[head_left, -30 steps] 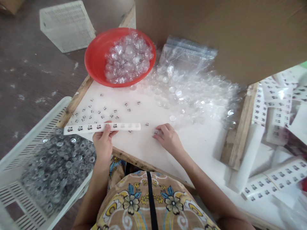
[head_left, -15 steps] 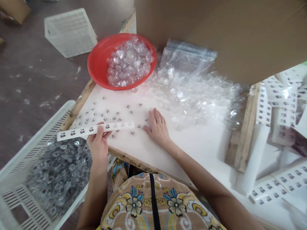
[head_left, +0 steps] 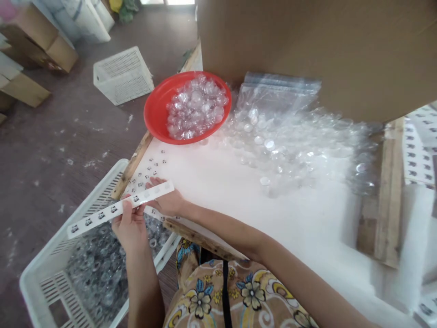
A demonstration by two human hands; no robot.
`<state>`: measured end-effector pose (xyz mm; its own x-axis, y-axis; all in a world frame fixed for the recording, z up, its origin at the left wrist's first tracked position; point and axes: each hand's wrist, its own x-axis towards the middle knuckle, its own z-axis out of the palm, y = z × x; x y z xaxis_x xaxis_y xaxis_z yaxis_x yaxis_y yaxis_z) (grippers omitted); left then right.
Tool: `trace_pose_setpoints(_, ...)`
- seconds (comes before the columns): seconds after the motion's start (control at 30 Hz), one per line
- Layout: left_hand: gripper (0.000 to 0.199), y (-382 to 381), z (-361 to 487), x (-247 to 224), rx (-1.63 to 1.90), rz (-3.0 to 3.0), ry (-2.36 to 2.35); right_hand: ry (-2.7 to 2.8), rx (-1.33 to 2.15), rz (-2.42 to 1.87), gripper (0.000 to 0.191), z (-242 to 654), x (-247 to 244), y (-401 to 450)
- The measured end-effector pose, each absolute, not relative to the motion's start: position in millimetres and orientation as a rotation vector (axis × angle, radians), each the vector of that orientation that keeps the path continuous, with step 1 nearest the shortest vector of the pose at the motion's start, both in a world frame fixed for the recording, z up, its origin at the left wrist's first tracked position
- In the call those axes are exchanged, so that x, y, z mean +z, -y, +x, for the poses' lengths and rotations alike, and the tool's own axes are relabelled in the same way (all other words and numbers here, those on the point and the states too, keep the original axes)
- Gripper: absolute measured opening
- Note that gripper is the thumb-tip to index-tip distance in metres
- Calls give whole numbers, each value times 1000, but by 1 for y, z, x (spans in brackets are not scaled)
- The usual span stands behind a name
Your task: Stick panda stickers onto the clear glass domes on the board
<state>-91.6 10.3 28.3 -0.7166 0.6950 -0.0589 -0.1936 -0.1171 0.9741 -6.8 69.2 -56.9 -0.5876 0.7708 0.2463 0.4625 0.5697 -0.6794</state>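
My left hand [head_left: 129,223] pinches a white strip of panda stickers [head_left: 101,215] near its middle, above the near left edge of the white tabletop [head_left: 211,182]. My right hand [head_left: 167,198] lies low at the tabletop's left edge, its fingers spread and partly behind the strip's right end. Nothing shows in it. Small clear pieces with panda prints [head_left: 156,164] are scattered just beyond its fingers. Below the strip, a white slatted crate [head_left: 37,269] holds many clear pieces [head_left: 102,269].
A red bowl [head_left: 155,111] of clear domed pieces stands at the back left. More clear pieces [head_left: 290,155] and plastic bags [head_left: 280,91] lie before a large cardboard box [head_left: 307,50]. At right are a wooden bar [head_left: 391,196] and sticker sheets [head_left: 418,150]. An upturned white crate [head_left: 124,75] is on the floor.
My right hand has swept left across the tabletop, and the printed pieces once near it are gone from the middle. The strip tilts more. The view has shifted left and up.
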Motion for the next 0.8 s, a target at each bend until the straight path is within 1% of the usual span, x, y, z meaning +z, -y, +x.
trace_pose_setpoints(0.07,27,-9,-97,31,1897,593,-1577,2227,816,-864,55,-11,-58,-72)
trace_pose_setpoints(0.13,26,-7,-102,31,1906,593,-1598,2143,843,-832,49,1,-60,-79)
trace_pose_setpoints(0.2,25,-7,-105,28,1914,571,-1604,2057,827,-892,43,24,-62,-90)
trace_pose_setpoints(0.3,26,-9,-105,24,1926,523,-1595,2003,719,-1096,35,64,-62,-114)
trace_pose_setpoints(0.37,27,-11,-103,22,1921,506,-1581,2024,611,-1214,34,86,-62,-131)
trace_pose_setpoints(0.47,28,-14,-101,21,1900,495,-1568,2081,446,-1373,37,108,-62,-153)
trace_pose_setpoints(0.57,27,-16,-100,21,1890,500,-1572,2109,340,-1506,36,127,-67,-164)
trace_pose_setpoints(0.67,25,-15,-100,18,1870,496,-1582,2064,254,-1605,33,155,-71,-158)
trace_pose_setpoints(0.8,23,-16,-98,11,1822,504,-1576,2049,264,-1570,29,199,-68,-133)
